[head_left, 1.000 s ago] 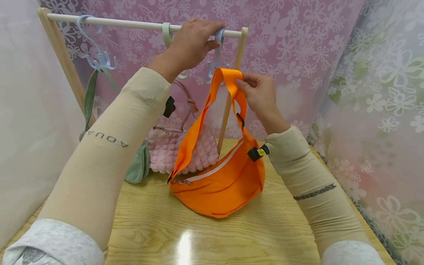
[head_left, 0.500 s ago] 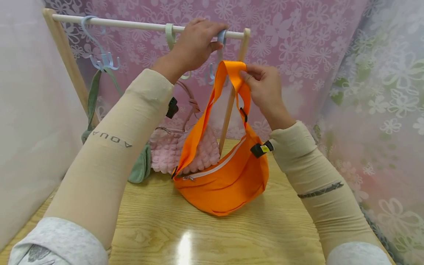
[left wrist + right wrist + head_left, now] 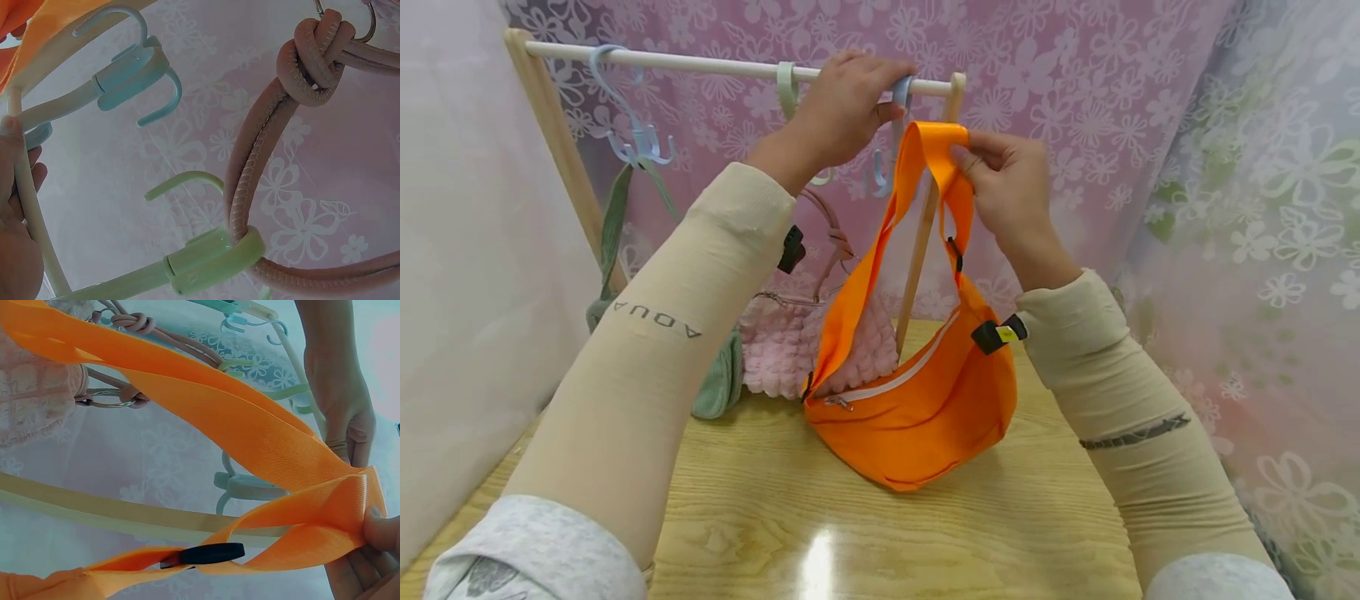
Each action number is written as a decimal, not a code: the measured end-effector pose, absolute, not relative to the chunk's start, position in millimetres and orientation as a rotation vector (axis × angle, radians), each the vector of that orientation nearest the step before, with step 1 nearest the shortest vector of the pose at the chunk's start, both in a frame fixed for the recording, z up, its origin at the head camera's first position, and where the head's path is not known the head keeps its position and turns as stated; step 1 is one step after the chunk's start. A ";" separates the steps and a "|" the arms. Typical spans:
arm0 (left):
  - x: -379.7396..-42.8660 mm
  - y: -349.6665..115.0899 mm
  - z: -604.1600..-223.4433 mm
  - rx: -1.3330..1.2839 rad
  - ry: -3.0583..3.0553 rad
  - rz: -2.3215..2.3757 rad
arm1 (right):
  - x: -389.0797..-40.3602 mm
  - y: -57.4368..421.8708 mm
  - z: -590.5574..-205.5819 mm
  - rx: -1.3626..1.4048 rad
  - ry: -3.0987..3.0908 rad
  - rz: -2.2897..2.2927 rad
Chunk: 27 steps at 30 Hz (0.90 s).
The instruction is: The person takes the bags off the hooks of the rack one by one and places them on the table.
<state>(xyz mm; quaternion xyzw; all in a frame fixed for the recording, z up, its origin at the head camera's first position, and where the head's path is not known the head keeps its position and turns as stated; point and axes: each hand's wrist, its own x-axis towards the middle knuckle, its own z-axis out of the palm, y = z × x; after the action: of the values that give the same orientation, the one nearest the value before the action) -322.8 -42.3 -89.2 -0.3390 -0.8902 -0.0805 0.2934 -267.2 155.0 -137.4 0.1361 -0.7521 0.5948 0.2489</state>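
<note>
Sleeve point(image 3: 625, 367) reads "AQUA"; strap point(image 3: 945, 146) pinched.

At lower right the right grip point(image 3: 371, 570) pinches a folded orange strap point(image 3: 244, 434). A black buckle point(image 3: 212, 553) sits on it at lower centre. A pink bag point(image 3: 34, 394) shows upper left, the left grip point(image 3: 342, 394) upper right.

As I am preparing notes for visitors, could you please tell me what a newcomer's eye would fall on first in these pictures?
It would probably be the bright orange bag, near the middle of the head view, its strap pinched by the right hand. Next may come the puckered pink bag behind it to the left, then the left hand on the white rail near its right end.
</note>
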 end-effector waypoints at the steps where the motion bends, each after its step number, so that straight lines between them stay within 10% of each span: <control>1: -322.6 -42.0 -89.4 -0.900 -2.373 -0.213 | -266.1 155.7 -136.6 0.371 -2.040 1.631; 27: -322.1 -39.2 -100.8 -0.874 -2.282 -0.241 | -227.4 184.5 -115.6 0.427 -1.850 1.722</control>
<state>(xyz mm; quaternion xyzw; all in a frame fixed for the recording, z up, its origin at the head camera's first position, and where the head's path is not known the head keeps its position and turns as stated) -322.1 -39.2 -100.8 -0.3352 -0.8752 -0.0924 0.3364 -227.4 184.5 -115.6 0.1597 -0.6916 0.6440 0.2853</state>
